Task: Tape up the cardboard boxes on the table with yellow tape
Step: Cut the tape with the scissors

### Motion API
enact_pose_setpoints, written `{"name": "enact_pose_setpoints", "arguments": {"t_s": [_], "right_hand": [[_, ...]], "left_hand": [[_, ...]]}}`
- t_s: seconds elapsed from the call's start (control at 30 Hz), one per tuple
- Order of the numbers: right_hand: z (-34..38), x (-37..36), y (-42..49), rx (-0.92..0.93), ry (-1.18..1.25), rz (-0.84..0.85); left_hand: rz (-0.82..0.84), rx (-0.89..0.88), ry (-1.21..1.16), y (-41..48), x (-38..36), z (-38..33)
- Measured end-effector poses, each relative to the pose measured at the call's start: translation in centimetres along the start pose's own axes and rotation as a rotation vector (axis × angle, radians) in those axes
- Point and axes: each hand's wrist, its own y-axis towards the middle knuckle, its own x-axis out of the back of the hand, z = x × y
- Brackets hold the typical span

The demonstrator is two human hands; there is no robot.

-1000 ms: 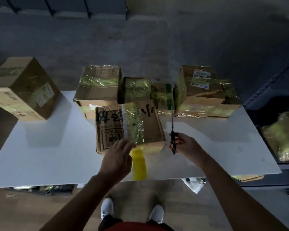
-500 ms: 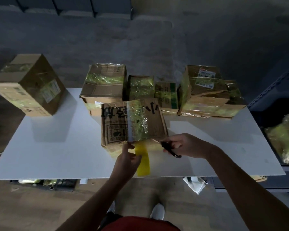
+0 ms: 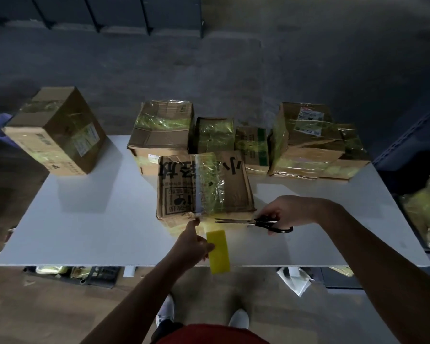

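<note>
Gloom covers most of the head view, and the wide lens bends its edges. The left grip point(image 3: 191, 244) is seen from the back, so the fingers that curl round the yellow tape roll point(image 3: 218, 252) are mostly hidden. One finger points up and touches the near top edge of the front box point(image 3: 204, 184). The roll shows edge-on as a bright yellow block just right of this grip, over the near part of the white counter point(image 3: 85, 219) and just below the box. The strip between roll and box is too faint to make out. A shiny yellowish band of tape already runs over the top of the box, across the black print.

The right grip point(image 3: 288, 209) holds the scissors point(image 3: 256, 222), fingers through the black handles. The thin blades point left along the near face of the box, with the tips close to the left finger and above the roll. I cannot tell whether the blades touch any tape.

A row of taped boxes point(image 3: 308, 140) stands behind the front one, and a lone box point(image 3: 55, 130) sits at the counter's far left corner. At the right edge a shelf is cut off, and it holds a blurred yellowish bundle point(image 3: 427, 209).
</note>
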Motion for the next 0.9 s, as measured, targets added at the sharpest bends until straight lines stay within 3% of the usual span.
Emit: {"name": "enact_pose_setpoints", "arguments": {"t_s": [0.27, 0.9], "right_hand": [[-0.1, 0.4, 0.1, -0.118, -0.061, 0.081], [4.1, -1.1, 2.3, -0.244, 0.211, 0.125]], "left_hand": [[0.047, -0.002, 0.071, 0.1, 1.6, -0.4], [0.115, 0.019, 0.259, 0.6, 2.7, -0.6]]}}
